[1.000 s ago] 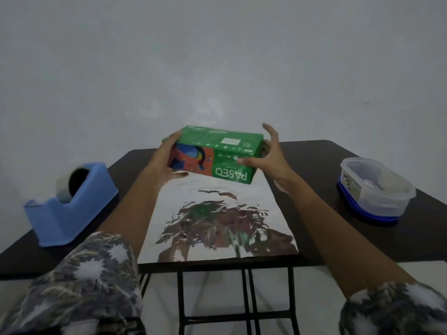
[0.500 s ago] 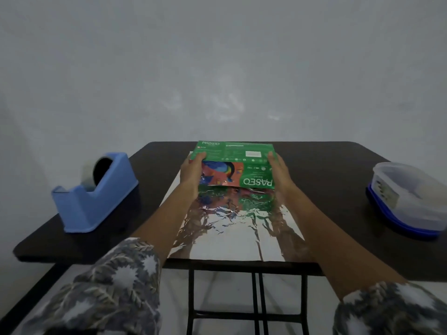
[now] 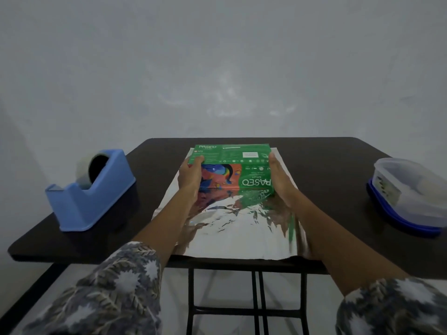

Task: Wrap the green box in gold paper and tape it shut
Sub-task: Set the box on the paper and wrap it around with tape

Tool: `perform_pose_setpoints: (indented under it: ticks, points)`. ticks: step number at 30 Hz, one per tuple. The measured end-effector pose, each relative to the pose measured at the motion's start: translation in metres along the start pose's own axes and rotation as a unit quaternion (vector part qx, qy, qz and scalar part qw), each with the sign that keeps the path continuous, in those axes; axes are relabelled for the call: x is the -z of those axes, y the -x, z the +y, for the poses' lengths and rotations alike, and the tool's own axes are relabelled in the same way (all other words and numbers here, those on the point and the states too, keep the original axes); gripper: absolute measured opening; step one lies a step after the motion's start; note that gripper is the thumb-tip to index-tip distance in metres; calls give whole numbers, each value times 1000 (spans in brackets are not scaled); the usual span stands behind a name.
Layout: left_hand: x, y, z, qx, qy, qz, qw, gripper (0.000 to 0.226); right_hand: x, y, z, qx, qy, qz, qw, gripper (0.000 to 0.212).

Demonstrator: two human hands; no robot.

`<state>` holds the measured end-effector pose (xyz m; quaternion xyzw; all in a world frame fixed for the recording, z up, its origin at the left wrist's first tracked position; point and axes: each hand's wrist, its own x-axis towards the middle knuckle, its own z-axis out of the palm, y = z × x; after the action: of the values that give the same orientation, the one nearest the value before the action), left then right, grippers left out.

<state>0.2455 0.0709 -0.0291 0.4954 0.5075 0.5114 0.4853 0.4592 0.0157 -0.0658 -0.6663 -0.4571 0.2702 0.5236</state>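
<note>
The green box (image 3: 232, 163), printed with a colourful picture and white lettering, rests on the far part of a shiny foil-like sheet of wrapping paper (image 3: 232, 228) spread on the dark table (image 3: 326, 165). My left hand (image 3: 189, 176) grips the box's left end, thumb over the top edge. Against the box's right end, my right hand (image 3: 278, 180) lies flat with straight fingers. The sheet reflects the box and my arms and reaches to the table's near edge.
A blue tape dispenser (image 3: 90, 192) with a roll of tape stands at the table's left. A clear lidded plastic container on a blue base (image 3: 411, 199) sits at the right edge. A plain wall rises behind the table.
The box came down from the air onto the far part of the sheet. Both hands stayed at its ends and now hold it on the paper.
</note>
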Motion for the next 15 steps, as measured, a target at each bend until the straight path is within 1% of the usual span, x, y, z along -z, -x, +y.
perform_pose_setpoints:
  ticks: [2,4,6,8,9,11,12,13,15]
  points:
    - [-6,5,0,-8,-11,-8,1000,33,9,-13,16,13,11,-8,1000,101]
    - [-14,12,1,-18,-26,-15,999,33,25,-12,21,12,24,-6,1000,98]
    - [-24,18,1,-29,-41,-27,998,34,41,-11,22,-6,32,2,999,107]
    - [-34,25,2,-34,-59,-44,997,36,58,12,3,-29,41,11,999,116]
    - [-39,28,1,-37,-67,-51,996,36,63,22,-6,-36,44,12,998,111]
    - [-47,34,1,-47,-78,-58,994,35,70,34,-16,-43,41,-1,998,85]
    - [-50,37,2,-55,-82,-54,994,34,74,37,-18,-41,37,-7,998,75]
    - [-52,38,3,-64,-89,-46,993,34,77,36,-17,-40,35,-10,999,71]
    - [-51,37,6,-82,-102,-25,991,40,76,32,-18,-46,41,-14,998,73]
